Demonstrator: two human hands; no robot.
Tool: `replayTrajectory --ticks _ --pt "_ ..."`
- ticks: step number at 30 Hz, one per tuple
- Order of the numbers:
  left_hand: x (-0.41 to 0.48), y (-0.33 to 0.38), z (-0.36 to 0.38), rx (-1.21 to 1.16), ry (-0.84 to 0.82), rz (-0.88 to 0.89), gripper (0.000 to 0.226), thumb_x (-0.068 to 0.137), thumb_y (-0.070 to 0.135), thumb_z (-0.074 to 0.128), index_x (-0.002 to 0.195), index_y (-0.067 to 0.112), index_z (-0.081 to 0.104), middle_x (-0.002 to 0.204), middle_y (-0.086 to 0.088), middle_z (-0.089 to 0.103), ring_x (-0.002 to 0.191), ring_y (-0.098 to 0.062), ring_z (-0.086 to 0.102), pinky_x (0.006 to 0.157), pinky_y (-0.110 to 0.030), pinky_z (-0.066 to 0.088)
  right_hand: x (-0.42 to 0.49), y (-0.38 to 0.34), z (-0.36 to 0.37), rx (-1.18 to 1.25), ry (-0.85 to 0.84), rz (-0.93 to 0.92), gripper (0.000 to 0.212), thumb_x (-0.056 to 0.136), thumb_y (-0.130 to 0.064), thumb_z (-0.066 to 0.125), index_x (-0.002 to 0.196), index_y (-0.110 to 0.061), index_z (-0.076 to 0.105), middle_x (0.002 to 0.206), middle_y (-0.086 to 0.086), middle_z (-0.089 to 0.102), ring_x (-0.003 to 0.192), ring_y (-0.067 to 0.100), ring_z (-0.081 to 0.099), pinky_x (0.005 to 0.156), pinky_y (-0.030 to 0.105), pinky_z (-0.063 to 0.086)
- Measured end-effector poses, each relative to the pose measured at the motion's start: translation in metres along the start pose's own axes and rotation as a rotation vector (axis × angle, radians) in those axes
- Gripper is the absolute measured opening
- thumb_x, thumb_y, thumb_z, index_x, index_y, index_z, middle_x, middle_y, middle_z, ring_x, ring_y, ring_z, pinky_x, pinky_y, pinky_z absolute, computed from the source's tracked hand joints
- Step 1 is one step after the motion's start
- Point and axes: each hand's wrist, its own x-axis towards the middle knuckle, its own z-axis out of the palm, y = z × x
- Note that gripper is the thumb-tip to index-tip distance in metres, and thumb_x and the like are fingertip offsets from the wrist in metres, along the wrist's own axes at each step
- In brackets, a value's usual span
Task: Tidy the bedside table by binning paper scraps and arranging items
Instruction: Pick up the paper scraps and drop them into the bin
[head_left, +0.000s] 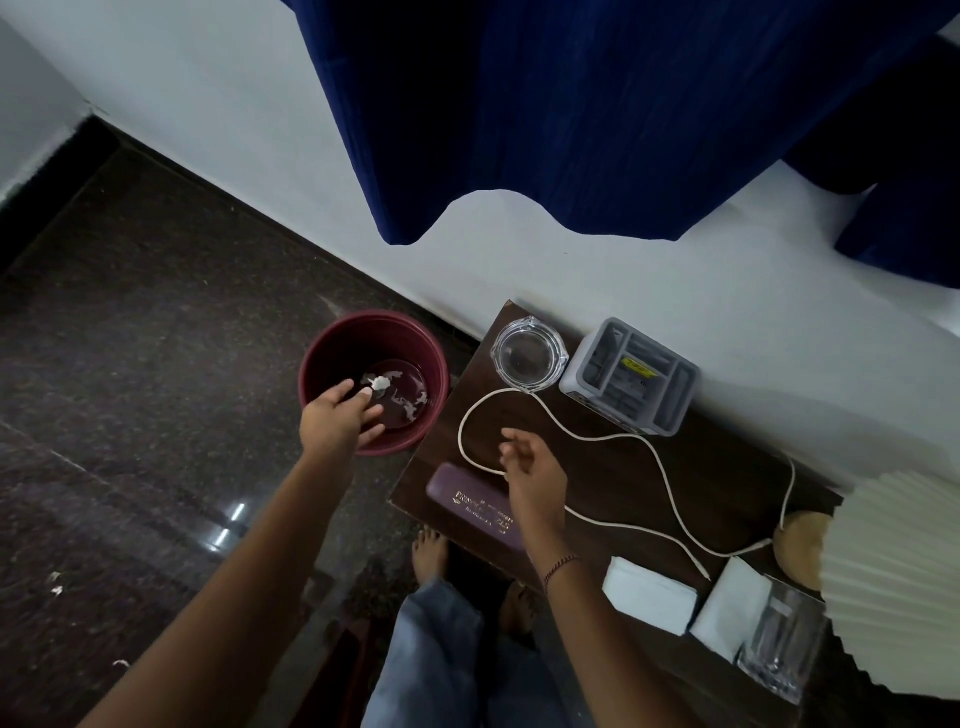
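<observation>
My left hand (340, 418) hovers over the near rim of a maroon bin (311, 358) on the floor, fingers spread. A small white paper scrap (380, 383) is in the air just off its fingertips, inside the bin's mouth. More scraps (410, 402) lie on the bin's bottom. My right hand (530, 467) is over the dark wooden bedside table (727, 467), fingers loosely apart, holding nothing, just above a white cable (660, 467) that loops across the top.
On the table stand a glass ashtray (529, 353), a grey organiser box (631, 376), a maroon case (470, 506), two white napkins (649, 595), a drinking glass (779, 644) and a pleated lamp (893, 571). Small scraps (54, 582) lie on the floor. My bare feet (428, 553) stand by the table.
</observation>
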Motion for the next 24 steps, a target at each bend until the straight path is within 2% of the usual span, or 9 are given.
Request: replayTrajectory --ticks 2,4,5,8,11,13,16,20,24 --pt "0.003 -0.004 -0.001 0.129 0.010 0.011 0.037 0.092 0.003 0.045 0.128 -0.001 0.047 0.102 -0.010 0.061 0.091 -0.021 0.061 0.074 -0.033 0.051 -0.005 0.014 -0.008 -0.057 0.098 0.035 0.021 0.089 -0.003 0.052 0.105 -0.011 0.062 0.111 0.012 0.060 0.088 0.017 0.059 0.082 0.033 0.051" --pt "0.000 -0.015 0.001 0.326 -0.022 0.036 0.030 0.090 0.000 0.042 0.117 -0.003 0.057 0.083 -0.004 0.061 0.073 -0.015 0.058 0.058 -0.022 0.048 -0.013 0.028 -0.015 -0.100 0.169 0.120 0.020 0.088 -0.002 0.053 0.106 -0.008 0.060 0.113 0.013 0.054 0.085 0.017 0.055 0.077 0.030 0.047" --pt "-0.002 -0.024 0.001 0.429 -0.048 0.052 0.029 0.089 0.000 0.042 0.112 -0.003 0.060 0.081 -0.004 0.063 0.074 -0.017 0.059 0.056 -0.022 0.048 -0.017 0.035 -0.017 -0.109 0.188 0.162 0.020 0.087 -0.002 0.053 0.106 -0.006 0.059 0.113 0.015 0.053 0.085 0.019 0.055 0.077 0.031 0.047" --pt "-0.014 -0.050 0.008 0.704 -0.131 0.094 0.027 0.086 0.007 0.049 0.107 0.004 0.066 0.102 -0.015 0.069 0.092 -0.026 0.061 0.079 -0.032 0.048 -0.029 0.055 -0.022 -0.132 0.213 0.240 0.019 0.087 -0.002 0.054 0.105 0.001 0.058 0.114 0.022 0.054 0.096 0.031 0.057 0.088 0.038 0.047" --pt "-0.024 -0.070 0.018 0.887 -0.203 0.125 0.027 0.088 0.011 0.048 0.106 0.006 0.068 0.112 -0.017 0.067 0.103 -0.029 0.060 0.090 -0.033 0.045 -0.038 0.069 -0.024 -0.139 0.141 0.312 0.024 0.092 -0.008 0.049 0.110 0.004 0.059 0.119 0.024 0.055 0.104 0.033 0.055 0.088 0.030 0.040" --pt "-0.026 -0.078 0.022 0.987 -0.226 0.180 0.031 0.089 0.009 0.045 0.112 0.005 0.066 0.121 -0.017 0.064 0.114 -0.030 0.056 0.097 -0.033 0.040 -0.042 0.073 -0.021 -0.097 0.061 0.333 0.028 0.095 -0.014 0.044 0.115 0.001 0.058 0.122 0.021 0.056 0.108 0.031 0.055 0.091 0.030 0.040" --pt "-0.028 -0.082 0.023 1.047 -0.199 0.242 0.034 0.089 0.006 0.043 0.115 0.006 0.064 0.124 -0.018 0.062 0.116 -0.032 0.055 0.100 -0.035 0.041 -0.041 0.075 -0.020 -0.064 0.026 0.332 0.032 0.097 -0.019 0.041 0.121 -0.002 0.055 0.124 0.019 0.056 0.110 0.031 0.055 0.092 0.030 0.041" --pt "-0.038 -0.083 0.024 0.973 -0.087 0.235 0.029 0.087 0.007 0.047 0.107 0.008 0.069 0.111 -0.021 0.067 0.099 -0.037 0.061 0.080 -0.036 0.047 -0.039 0.079 -0.030 -0.050 0.027 0.315 0.030 0.096 -0.016 0.041 0.120 -0.004 0.057 0.121 0.019 0.059 0.106 0.029 0.058 0.086 0.027 0.042" --pt "-0.072 -0.086 0.047 0.941 -0.078 0.261 0.026 0.085 0.004 0.044 0.080 0.012 0.069 0.086 -0.017 0.068 0.085 -0.037 0.063 0.069 -0.036 0.047 -0.048 0.083 -0.059 -0.019 0.112 0.255 0.028 0.096 -0.018 0.043 0.118 -0.011 0.058 0.113 0.012 0.058 0.099 0.025 0.059 0.089 0.037 0.049"
